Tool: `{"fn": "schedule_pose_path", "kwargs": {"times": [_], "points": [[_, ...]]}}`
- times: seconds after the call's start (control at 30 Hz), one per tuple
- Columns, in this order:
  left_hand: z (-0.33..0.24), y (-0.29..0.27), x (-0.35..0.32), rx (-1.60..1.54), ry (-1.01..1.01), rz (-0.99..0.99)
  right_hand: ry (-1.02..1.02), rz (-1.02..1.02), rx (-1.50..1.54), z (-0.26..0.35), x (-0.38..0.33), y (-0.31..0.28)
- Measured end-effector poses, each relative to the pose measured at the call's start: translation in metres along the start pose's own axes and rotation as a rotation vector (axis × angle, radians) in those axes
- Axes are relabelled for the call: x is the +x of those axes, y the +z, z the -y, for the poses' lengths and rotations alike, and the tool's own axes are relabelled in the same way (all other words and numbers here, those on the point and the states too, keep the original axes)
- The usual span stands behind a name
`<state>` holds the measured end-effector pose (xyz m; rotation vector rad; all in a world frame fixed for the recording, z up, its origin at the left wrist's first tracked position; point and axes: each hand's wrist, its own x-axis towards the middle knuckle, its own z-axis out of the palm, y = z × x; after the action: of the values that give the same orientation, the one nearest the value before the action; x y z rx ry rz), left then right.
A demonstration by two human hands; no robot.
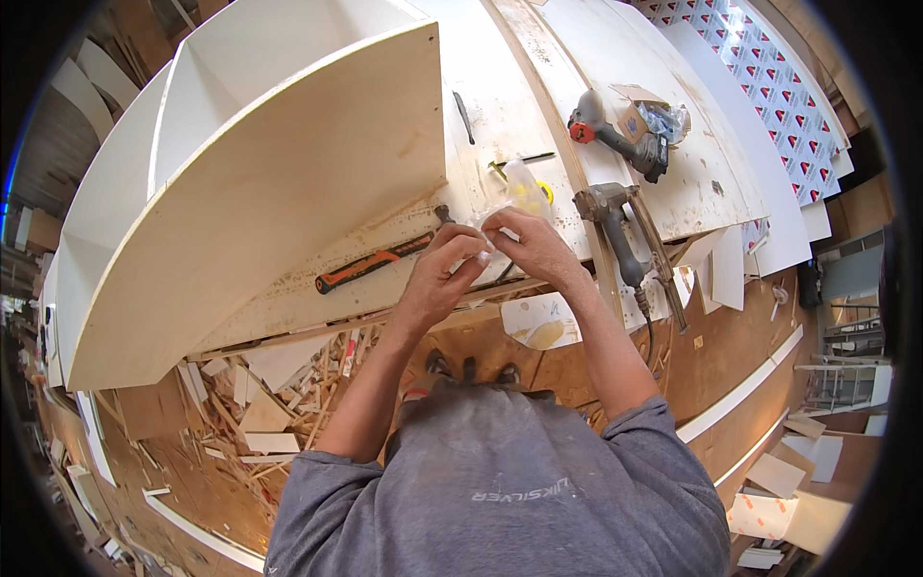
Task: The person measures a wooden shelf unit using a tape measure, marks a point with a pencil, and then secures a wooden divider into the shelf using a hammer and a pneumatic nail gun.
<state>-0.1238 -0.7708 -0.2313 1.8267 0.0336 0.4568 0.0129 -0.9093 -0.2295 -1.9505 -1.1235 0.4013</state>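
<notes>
Both my hands meet over the near edge of the workbench (pixel 481 163). My left hand (pixel 440 273) is closed, with a small white bit (pixel 484 258) at its fingertips that is too small to name. Close beside it, my right hand (pixel 535 248) is pinched, and what its fingers hold, if anything, is hidden. Just beyond them stands a translucent plastic bottle (pixel 520 181) with something yellow by it. A hammer (pixel 370 264) with an orange and black handle lies left of my left hand, its dark head near my knuckles.
A curved white panel unit (pixel 279 173) stands on the left. To the right lie a cordless power tool (pixel 620 137) and a corded power tool (pixel 615 229). Dark slim tools (pixel 463 117) rest farther back. Wood offcuts (pixel 274 413) cover the floor at lower left.
</notes>
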Motion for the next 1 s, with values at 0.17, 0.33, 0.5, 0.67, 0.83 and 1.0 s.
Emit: {"fn": "schedule_pose_path", "kwargs": {"times": [0.17,0.33,0.5,0.67,0.83,1.0], "points": [[0.009,-0.001,-0.019,0.109,0.067,0.038,0.280,0.473,-0.600,-0.048,0.011,0.023],[0.015,0.012,-0.036,0.129,0.063,0.063,0.507,0.412,-0.667,-0.104,0.028,0.056],[0.011,0.015,-0.037,0.127,0.049,0.055,0.454,0.451,-0.639,-0.150,0.027,0.048],[0.016,0.004,-0.041,0.127,-0.015,-0.031,0.288,0.636,-0.672,-0.105,0.035,0.038],[0.014,0.001,-0.044,0.125,-0.069,-0.030,0.467,0.533,-0.627,-0.082,0.039,0.048],[0.008,0.008,-0.042,0.119,-0.047,-0.033,0.254,0.411,-0.668,-0.143,0.046,0.071]]}}
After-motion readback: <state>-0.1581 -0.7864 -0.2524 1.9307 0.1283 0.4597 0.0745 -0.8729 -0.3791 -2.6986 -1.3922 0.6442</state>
